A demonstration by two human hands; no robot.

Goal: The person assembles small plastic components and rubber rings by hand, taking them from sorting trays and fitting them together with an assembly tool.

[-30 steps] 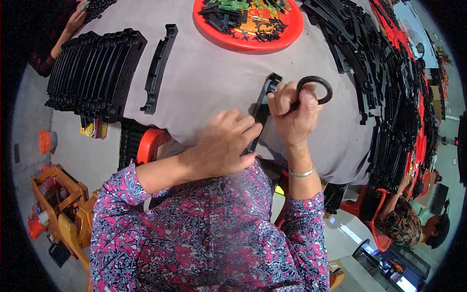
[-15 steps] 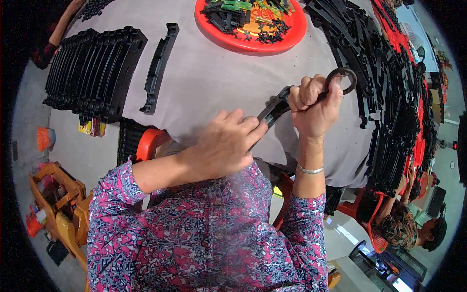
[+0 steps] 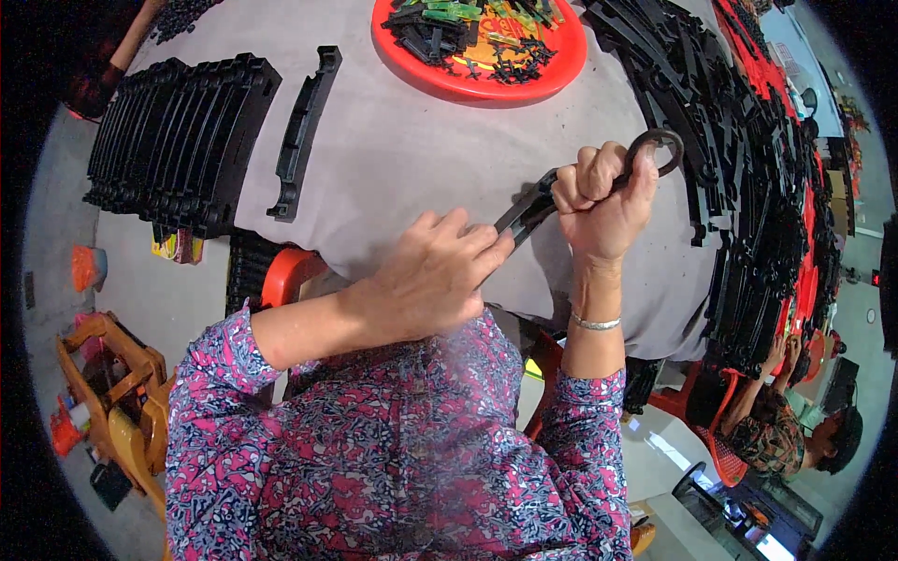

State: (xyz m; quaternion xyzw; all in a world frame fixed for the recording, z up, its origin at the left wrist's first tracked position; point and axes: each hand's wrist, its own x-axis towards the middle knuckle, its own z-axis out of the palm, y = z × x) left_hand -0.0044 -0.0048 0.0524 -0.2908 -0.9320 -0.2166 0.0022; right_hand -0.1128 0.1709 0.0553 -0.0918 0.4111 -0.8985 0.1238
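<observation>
My left hand [image 3: 435, 271] is closed round the near end of a long black plastic strip [image 3: 519, 217], which slants away toward the upper right. My right hand [image 3: 606, 201] grips a dark tool with a ring-shaped handle [image 3: 677, 157]; the ring sticks out past the thumb. The tool's working end is hidden by the fingers and lies at the strip's far end. Whether it touches the strip I cannot tell. A single similar black strip [image 3: 304, 136] lies by itself on the table, left of my hands.
Black strips stand in a tight row [image 3: 182, 140] at the left of the cloth-covered table [image 3: 393, 159]. A red round tray [image 3: 486, 92] holds small black and green pieces at the back. Loose black parts [image 3: 711, 122] heap along the right. A co-worker [image 3: 776, 425] sits at the far right.
My hands, the strip and the tool keep almost the same pose. At the far right, the co-worker's head and hands have shifted slightly.
</observation>
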